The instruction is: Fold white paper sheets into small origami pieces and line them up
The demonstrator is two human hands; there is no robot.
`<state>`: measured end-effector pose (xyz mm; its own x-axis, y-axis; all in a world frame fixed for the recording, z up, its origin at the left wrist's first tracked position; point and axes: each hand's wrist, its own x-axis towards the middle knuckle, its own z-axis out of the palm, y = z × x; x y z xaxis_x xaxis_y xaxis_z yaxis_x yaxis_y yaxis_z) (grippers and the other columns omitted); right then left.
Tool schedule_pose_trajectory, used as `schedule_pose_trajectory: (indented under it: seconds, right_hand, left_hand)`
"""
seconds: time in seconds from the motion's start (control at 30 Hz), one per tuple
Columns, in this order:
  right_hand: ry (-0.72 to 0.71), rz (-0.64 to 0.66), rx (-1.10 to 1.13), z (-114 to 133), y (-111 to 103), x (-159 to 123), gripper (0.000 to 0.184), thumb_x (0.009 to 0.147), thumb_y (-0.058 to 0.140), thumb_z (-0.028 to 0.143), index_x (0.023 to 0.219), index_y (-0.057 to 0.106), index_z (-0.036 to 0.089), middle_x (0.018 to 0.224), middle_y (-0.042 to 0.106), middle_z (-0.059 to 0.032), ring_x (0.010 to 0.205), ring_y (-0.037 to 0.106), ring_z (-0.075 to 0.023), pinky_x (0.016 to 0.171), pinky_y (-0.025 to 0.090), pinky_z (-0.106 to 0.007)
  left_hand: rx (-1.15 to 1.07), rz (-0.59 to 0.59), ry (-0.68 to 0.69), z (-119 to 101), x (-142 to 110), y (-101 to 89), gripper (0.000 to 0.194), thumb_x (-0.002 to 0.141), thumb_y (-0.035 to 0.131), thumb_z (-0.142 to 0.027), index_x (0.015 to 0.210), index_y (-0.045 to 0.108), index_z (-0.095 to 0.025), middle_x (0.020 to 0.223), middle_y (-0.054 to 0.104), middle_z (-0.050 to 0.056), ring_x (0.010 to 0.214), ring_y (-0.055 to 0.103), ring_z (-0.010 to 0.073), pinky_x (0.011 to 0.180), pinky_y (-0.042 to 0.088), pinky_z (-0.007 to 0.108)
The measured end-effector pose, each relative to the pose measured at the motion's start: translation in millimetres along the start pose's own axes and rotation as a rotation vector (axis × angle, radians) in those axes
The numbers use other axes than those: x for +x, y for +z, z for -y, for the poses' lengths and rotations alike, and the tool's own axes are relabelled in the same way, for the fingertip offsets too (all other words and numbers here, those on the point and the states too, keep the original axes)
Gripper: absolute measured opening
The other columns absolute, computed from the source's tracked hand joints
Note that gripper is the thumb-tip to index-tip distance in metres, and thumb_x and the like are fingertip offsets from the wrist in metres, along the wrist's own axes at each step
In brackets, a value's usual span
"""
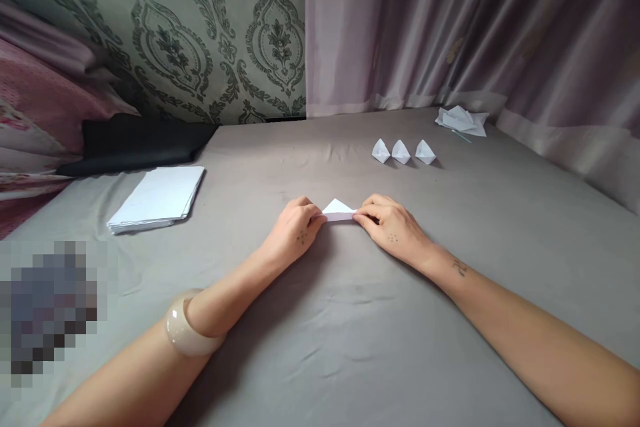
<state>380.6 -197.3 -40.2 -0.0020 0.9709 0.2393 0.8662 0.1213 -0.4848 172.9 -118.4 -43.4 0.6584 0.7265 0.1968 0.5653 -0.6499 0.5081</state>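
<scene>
A small piece of folded white paper (339,209) is held between my two hands, a pointed triangle at its top and a straight folded strip along its lower edge. Its left end is pinched between the thumb and fingers of my left hand (296,229). The right end sits in a matching pinch of my right hand (393,225). Both hands are over the middle of the grey cloth (340,333). Beyond my right hand stand three folded paper shapes (401,152) in a row, each with a pointed top.
A stack of white paper sheets (157,197) lies to the left, with black fabric (145,140) behind it. At the back right is a pile of white paper pieces (461,120). Curtains (420,20) and a patterned wall (225,33) border the far side. A blurred-out object (50,310) is at lower left.
</scene>
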Motion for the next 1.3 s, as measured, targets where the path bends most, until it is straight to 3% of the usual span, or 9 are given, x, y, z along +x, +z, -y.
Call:
schedule_pose_trajectory:
  seconds: [0.2,0.53,1.0,1.3]
  right_hand:
    - [0.178,0.026,0.227,-7.2,-0.9,10.1,0.023,0.086,0.056,0.035,0.075,0.073,0.023,0.095,0.065,-0.0024,0.070,0.058,-0.0131,0.066,0.044,-0.029]
    - [0.222,0.059,0.226,-11.9,0.8,17.7,0.027,0.081,0.059,0.038,0.062,0.066,0.020,0.096,0.061,-0.0021,0.067,0.052,-0.0111,0.064,0.040,-0.028]
    - [0.112,0.044,0.131,-17.1,5.4,17.7,0.030,0.084,0.058,0.033,0.058,0.056,0.018,0.094,0.058,-0.0003,0.068,0.051,-0.0099,0.064,0.037,-0.026]
    - [0.081,0.056,0.100,-17.0,5.0,17.9,0.030,0.086,0.055,0.033,0.059,0.053,0.018,0.094,0.058,-0.0008,0.068,0.050,-0.0101,0.065,0.037,-0.026]
  left_hand:
    - [-0.101,0.030,-0.237,-3.8,5.8,-6.8,0.023,0.086,0.053,-0.033,0.077,0.066,-0.016,0.086,0.060,0.008,0.078,0.057,0.0203,0.071,0.047,0.033]
    - [-0.127,0.091,-0.346,-3.3,8.7,-12.5,0.028,0.083,0.054,-0.037,0.067,0.061,-0.016,0.087,0.058,0.007,0.083,0.056,0.0198,0.071,0.044,0.032]
    - [-0.044,0.059,-0.303,-0.2,9.1,-10.1,0.023,0.082,0.058,-0.031,0.065,0.060,-0.016,0.094,0.058,0.009,0.085,0.056,0.0197,0.081,0.048,0.034]
    - [0.102,0.004,-0.110,8.7,2.9,2.4,0.022,0.091,0.048,-0.028,0.074,0.058,-0.016,0.099,0.055,0.012,0.096,0.052,0.0238,0.088,0.047,0.040]
